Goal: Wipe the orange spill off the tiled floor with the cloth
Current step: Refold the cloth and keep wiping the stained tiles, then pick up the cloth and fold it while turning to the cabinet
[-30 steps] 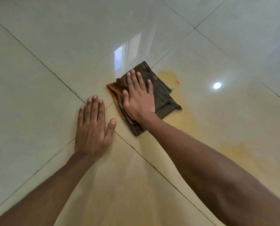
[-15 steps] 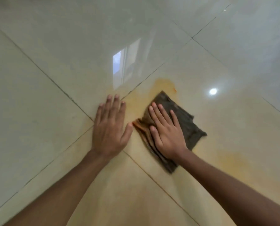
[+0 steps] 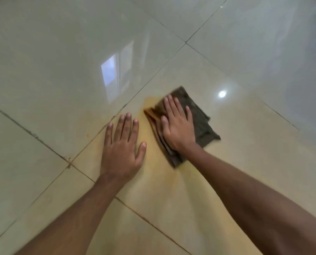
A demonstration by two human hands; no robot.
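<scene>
Orange liquid spill (image 3: pixel 154 144) is lying as a thin, streaky film across the glossy cream tiled floor (image 3: pixel 52 70), strongest in a darker amber patch just beyond the left edge of the cloth and fading to a pale yellow wash that is spreading toward the camera between the two forearms. Some of it is staining the dark grout lines (image 3: pixel 68 161) near the tile junction at the left.

A folded dark brown-grey cloth (image 3: pixel 199 122) is lying flat on the spill, near the middle of the view, in several layers; its left edge is showing an orange-brown tint, while its right part is looking dull grey and slightly rumpled.

Of the two hands, the right hand (image 3: pixel 177 126) is pressing palm-down on the cloth with fingers stretched out and slightly apart, covering its left half rather than gripping it. The left hand (image 3: pixel 123 148) is resting flat and open on the bare tile just beside the cloth, fingers spread, holding nothing, with its thumb near the cloth's edge but not touching it.

A window reflection (image 3: pixel 111 72) and a round light spot (image 3: pixel 222 94) are shining on the floor.
</scene>
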